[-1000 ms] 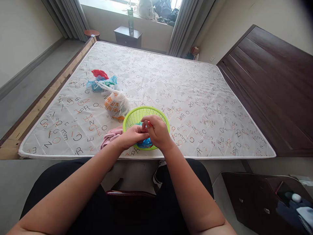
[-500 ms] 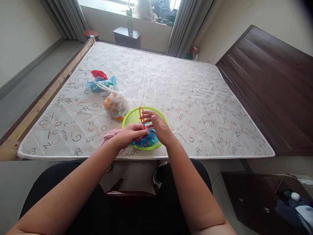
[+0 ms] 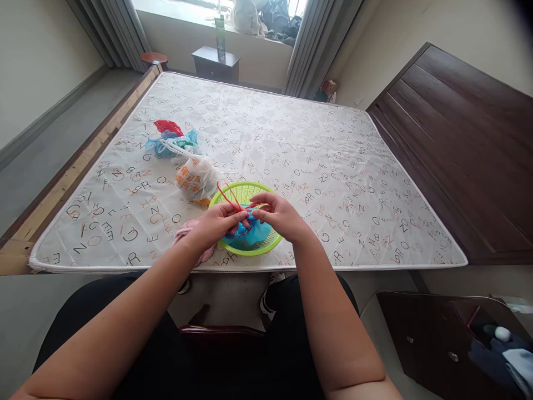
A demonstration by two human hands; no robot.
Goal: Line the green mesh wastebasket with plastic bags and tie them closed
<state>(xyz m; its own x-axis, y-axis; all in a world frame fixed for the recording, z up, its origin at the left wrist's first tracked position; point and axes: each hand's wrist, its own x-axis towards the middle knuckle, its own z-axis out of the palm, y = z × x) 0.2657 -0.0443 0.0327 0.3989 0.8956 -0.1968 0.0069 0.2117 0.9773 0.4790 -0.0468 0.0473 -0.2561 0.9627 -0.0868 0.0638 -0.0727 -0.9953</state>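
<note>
Your two hands come close together above the basket (image 3: 250,253), with their tips nearly meeting, and both forearms reach forward from the lower corners over your knees. Your left hand (image 3: 217,223) has thumb and finger pinched on the red string (image 3: 239,206), of which a loop stands up over the far rim. Your right hand (image 3: 283,218) bends inward at the wrist, its thumb below and its fingers above; the string runs into it, but I cannot tell whether these fingers are closed on it. Under your hands, the blue bag (image 3: 259,234) lies inside the green basket.

The basket stands on the mattress (image 3: 333,166), near the edge at your side. The pink cloth (image 3: 184,229) lies to its left, partly behind your left wrist. Further away there is the white bag (image 3: 195,179) with orange print, and behind it a red and blue bundle (image 3: 170,133). The dark headboard (image 3: 453,150) is at the right. Beyond the mattress, a bottle (image 3: 220,38) stands on a small cabinet (image 3: 215,65) before the window.
</note>
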